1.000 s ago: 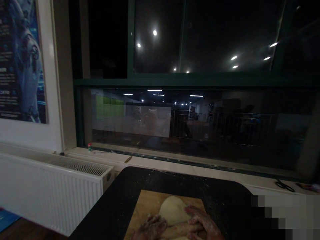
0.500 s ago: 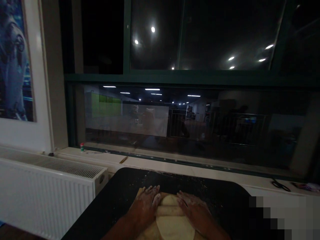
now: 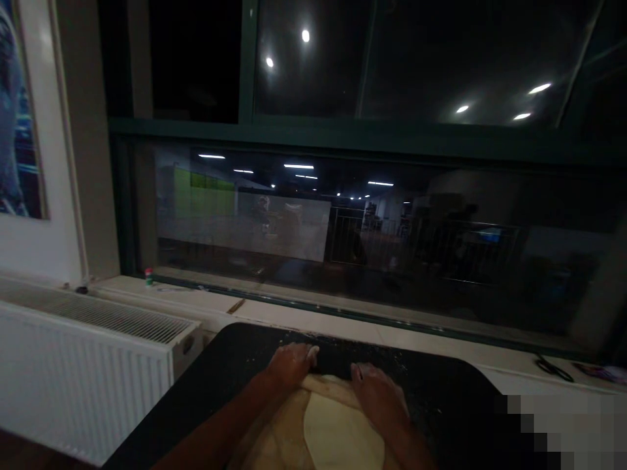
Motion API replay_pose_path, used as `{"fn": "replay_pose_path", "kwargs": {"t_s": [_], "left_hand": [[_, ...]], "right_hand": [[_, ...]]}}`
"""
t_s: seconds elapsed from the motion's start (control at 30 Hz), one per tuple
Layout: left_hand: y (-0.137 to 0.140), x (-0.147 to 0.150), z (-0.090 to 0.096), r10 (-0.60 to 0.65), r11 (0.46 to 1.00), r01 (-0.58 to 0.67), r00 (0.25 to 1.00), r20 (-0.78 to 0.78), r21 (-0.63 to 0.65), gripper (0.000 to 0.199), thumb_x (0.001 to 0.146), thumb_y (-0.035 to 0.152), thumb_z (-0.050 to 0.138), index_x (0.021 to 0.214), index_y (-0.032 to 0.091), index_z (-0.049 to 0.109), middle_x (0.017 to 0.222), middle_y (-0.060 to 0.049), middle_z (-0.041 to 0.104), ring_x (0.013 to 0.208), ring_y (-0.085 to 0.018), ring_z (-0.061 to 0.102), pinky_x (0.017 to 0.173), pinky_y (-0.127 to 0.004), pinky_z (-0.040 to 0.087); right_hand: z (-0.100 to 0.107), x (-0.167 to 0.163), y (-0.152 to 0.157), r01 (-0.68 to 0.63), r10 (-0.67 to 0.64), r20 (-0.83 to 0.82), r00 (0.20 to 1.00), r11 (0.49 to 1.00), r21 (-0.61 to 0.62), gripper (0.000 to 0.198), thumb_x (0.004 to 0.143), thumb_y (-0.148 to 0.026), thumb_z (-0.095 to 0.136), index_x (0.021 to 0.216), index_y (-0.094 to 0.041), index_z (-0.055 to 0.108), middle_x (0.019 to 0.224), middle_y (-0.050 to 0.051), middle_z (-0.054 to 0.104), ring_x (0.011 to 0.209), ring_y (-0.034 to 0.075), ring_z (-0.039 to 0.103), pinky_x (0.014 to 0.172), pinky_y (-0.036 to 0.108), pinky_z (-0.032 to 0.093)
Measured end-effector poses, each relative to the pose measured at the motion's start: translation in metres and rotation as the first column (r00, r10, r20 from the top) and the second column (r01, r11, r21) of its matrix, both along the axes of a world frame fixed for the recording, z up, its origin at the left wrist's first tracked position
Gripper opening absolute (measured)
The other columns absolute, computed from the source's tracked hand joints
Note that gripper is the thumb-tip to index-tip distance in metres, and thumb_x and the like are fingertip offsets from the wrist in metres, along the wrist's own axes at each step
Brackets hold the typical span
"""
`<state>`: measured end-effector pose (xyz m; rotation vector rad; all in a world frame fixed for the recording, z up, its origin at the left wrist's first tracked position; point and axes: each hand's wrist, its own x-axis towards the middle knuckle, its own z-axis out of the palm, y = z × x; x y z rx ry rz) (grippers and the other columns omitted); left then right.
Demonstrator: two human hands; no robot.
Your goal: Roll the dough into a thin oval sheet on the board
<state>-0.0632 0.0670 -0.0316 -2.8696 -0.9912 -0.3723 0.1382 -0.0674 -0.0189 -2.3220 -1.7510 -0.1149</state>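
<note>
Pressing rolling pin [image 3: 335, 389] under left hand [image 3: 292, 363], right hand [image 3: 376, 390], unclear if gripped; moved toward far edge of board [image 3: 287, 427], nearly across dough [image 3: 340, 432].

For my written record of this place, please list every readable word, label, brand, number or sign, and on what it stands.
No text can be read.
Blue rectangular wall poster, partly in view: no readable letters.
Small red-topped container on the long white windowsill: too small to read.
Pale cylindrical rolling pin and pale flat dough: no marking visible.
</note>
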Motion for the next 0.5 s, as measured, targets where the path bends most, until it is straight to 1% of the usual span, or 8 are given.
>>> {"fn": "replay_pose_path", "kwargs": {"t_s": [0.03,0.1,0.17,0.23,0.27,0.33,0.43,0.5], "left_hand": [[-0.004,-0.003,-0.001,-0.005,1.000,0.005,1.000,0.006,0.000,0.038,0.109,0.026,0.037,0.124,0.025,0.072,0.117,-0.008,0.078,0.111,-0.026,0.072,0.097,-0.041,0.057],[-0.016,-0.010,-0.001,0.004,1.000,-0.004,1.000,0.030,0.015,0.040,0.109,0.025,0.035,0.127,0.023,0.070,0.128,-0.011,0.074,0.123,-0.030,0.067,0.104,-0.051,0.054],[-0.030,-0.017,-0.002,0.019,0.999,-0.021,0.998,0.058,0.035,0.041,0.108,0.024,0.035,0.132,0.022,0.068,0.136,-0.013,0.071,0.128,-0.034,0.064,0.107,-0.058,0.052],[-0.043,-0.024,-0.003,0.030,0.998,-0.034,0.996,0.083,0.054,0.043,0.107,0.021,0.034,0.135,0.021,0.067,0.140,-0.013,0.070,0.129,-0.033,0.064,0.109,-0.058,0.051],[-0.050,-0.028,-0.004,0.031,0.998,-0.037,0.994,0.101,0.059,0.044,0.107,0.020,0.034,0.137,0.020,0.067,0.142,-0.012,0.070,0.131,-0.032,0.063,0.111,-0.056,0.051],[-0.061,-0.034,-0.008,0.030,0.997,-0.040,0.988,0.151,0.067,0.046,0.106,0.017,0.034,0.142,0.019,0.063,0.144,-0.011,0.069,0.136,-0.030,0.061,0.115,-0.054,0.050],[-0.080,-0.045,-0.014,-0.003,0.993,-0.023,0.974,0.228,0.113,0.047,0.106,0.018,0.035,0.145,0.018,0.061,0.145,-0.009,0.069,0.139,-0.030,0.059,0.118,-0.053,0.050],[-0.094,-0.055,-0.019,-0.047,0.988,0.009,0.968,0.248,0.151,0.045,0.107,0.021,0.037,0.145,0.021,0.062,0.145,-0.007,0.070,0.138,-0.027,0.061,0.119,-0.049,0.050]], "right_hand": [[-0.003,-0.002,-0.003,-0.017,0.016,0.037,0.999,1.000,0.012,0.044,0.106,-0.024,0.035,0.120,-0.022,0.076,0.130,0.013,0.076,0.122,0.026,0.070,0.100,0.038,0.053],[-0.010,-0.008,-0.009,-0.022,0.018,0.111,0.994,0.999,0.034,0.044,0.104,-0.021,0.036,0.128,-0.021,0.074,0.144,0.014,0.068,0.132,0.028,0.065,0.106,0.042,0.051],[-0.017,-0.014,-0.017,-0.001,-0.008,0.164,0.986,0.998,0.059,0.045,0.104,-0.024,0.038,0.134,-0.021,0.071,0.150,0.014,0.064,0.137,0.030,0.061,0.111,0.048,0.049],[-0.021,-0.020,-0.026,-0.013,-0.006,0.214,0.977,0.996,0.085,0.047,0.103,-0.022,0.037,0.137,-0.020,0.070,0.151,0.014,0.062,0.140,0.032,0.059,0.113,0.054,0.047],[-0.023,-0.023,-0.031,-0.028,0.006,0.228,0.974,0.995,0.093,0.048,0.103,-0.021,0.036,0.138,-0.019,0.070,0.151,0.015,0.062,0.140,0.032,0.059,0.114,0.055,0.047],[-0.025,-0.028,-0.040,-0.061,0.038,0.228,0.973,0.994,0.095,0.050,0.103,-0.020,0.034,0.140,-0.015,0.068,0.152,0.016,0.060,0.141,0.031,0.058,0.115,0.051,0.047],[-0.030,-0.031,-0.054,-0.099,0.078,0.173,0.982,0.989,0.113,0.052,0.104,-0.024,0.032,0.144,-0.011,0.065,0.154,0.016,0.057,0.141,0.030,0.058,0.119,0.048,0.046],[-0.036,-0.027,-0.064,-0.139,0.127,0.094,0.987,0.981,0.135,0.052,0.104,-0.028,0.035,0.144,-0.015,0.065,0.153,0.013,0.059,0.140,0.030,0.059,0.123,0.050,0.044]]}}
